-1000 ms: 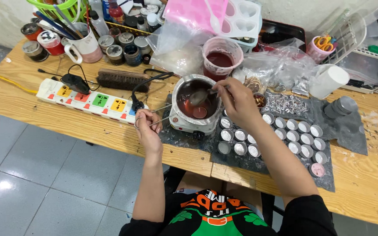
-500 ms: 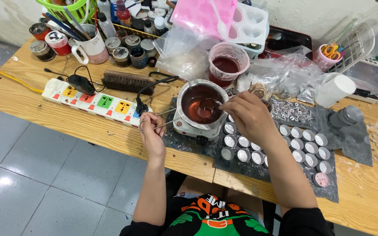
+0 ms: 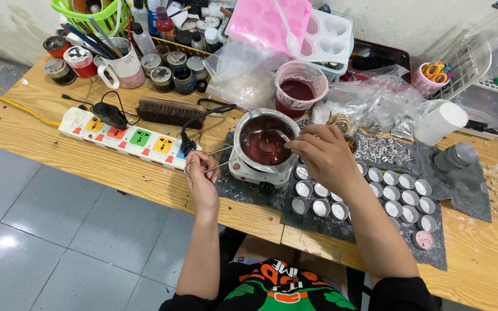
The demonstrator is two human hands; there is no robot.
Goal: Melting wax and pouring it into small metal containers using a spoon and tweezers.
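At frame centre, a round shiny metal pot (image 3: 263,141) holds glossy dark-red liquid. Lower right, small silvery metal cups (image 3: 392,193) sit on a matt, rough dark-grey mat (image 3: 462,184). The light wooden table (image 3: 87,155) looks grainy; a glossy white plastic power strip (image 3: 128,138) lies left.

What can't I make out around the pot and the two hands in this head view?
- Spoon bowl: sunk in the red liquid in the round metal pot; the right hand hides its handle end.
- Several small silver cups: covered by the right forearm.
- Left hand grips the thin wire handle; its join to the pot is too thin to see.
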